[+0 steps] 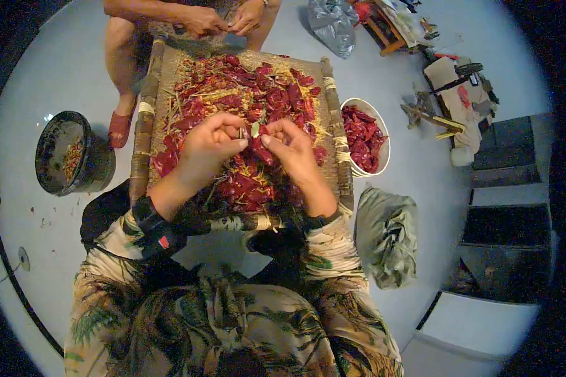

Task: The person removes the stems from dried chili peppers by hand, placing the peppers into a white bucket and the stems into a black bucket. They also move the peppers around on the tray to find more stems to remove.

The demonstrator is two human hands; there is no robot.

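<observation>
My right hand [290, 152] pinches a dried red chili pepper [263, 152] between thumb and fingers, with a pale green bit at its top end. Close beside it, my left hand [215, 146] is closed, thumb against fingertips; a small dark thing shows at the fingertips, too small to name. Both hands are over a woven rack [146, 129] with a wooden frame. Dried red chilies [226, 103] and scattered yellow seeds [242, 169] cover its woven surface. My forearms hide part of the near side.
A white bucket [388, 147] of red chilies stands right of the rack, a black tub [97, 169] with seeds at left. Another person's hands [223, 22] meet over the far edge. A greenish sack [388, 239] and a grey plastic bag [333, 25] lie on the floor.
</observation>
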